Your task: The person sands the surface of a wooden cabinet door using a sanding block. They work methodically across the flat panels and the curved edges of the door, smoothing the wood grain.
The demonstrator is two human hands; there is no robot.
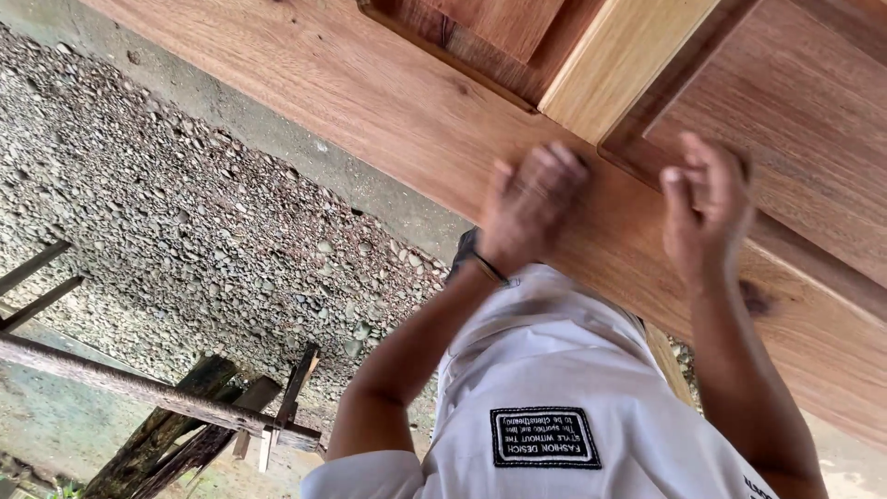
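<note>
A large wooden panel door (370, 102) with recessed panels and a pale upright rail (619, 65) lies across the top of the view. My left hand (531, 208) rests on the door's reddish frame with its back toward me and fingers curled. It is blurred, and I cannot tell whether anything is under it. A dark band (485, 268) circles that wrist. My right hand (707, 208) hovers just to the right, over the edge of a recessed panel. Its thumb and fingers are loosely apart and nothing shows in them. My white shirt (554, 370) fills the bottom of the view.
Pebbled concrete ground (185, 212) spreads to the left of the door. Rough dark timber pieces (185, 416) and a long weathered plank (92, 370) lie at the lower left. A dark knot (756, 298) marks the door frame near my right forearm.
</note>
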